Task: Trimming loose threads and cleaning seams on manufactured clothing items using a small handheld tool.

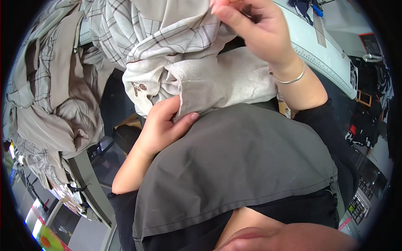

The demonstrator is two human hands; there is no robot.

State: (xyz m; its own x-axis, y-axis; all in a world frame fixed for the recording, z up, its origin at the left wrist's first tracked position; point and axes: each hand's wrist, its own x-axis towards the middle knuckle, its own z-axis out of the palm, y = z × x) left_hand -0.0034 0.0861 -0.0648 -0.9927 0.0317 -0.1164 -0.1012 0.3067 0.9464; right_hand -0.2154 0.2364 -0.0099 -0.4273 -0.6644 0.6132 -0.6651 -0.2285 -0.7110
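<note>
My left hand (166,124) grips the frayed edge of a cream cloth piece (220,83), its thumb on top and its fingers hidden inside the fold. My right hand (251,25) is raised at the top, above the fabric, its fingertips partly cut off by the picture's edge; whether they pinch the cloth cannot be told. Between the hands lies a bunched checked garment (176,39) in off-white with dark lines. A brown printed or embroidered motif (140,88) shows on the pale cloth beside my left hand.
More beige and checked garments (62,94) hang in a heap at the left over a grey table edge (91,185). A white work surface with a printed ruler scale (323,64) curves along the right. A clear ruler (319,31) and dark cloth (303,9) lie on it.
</note>
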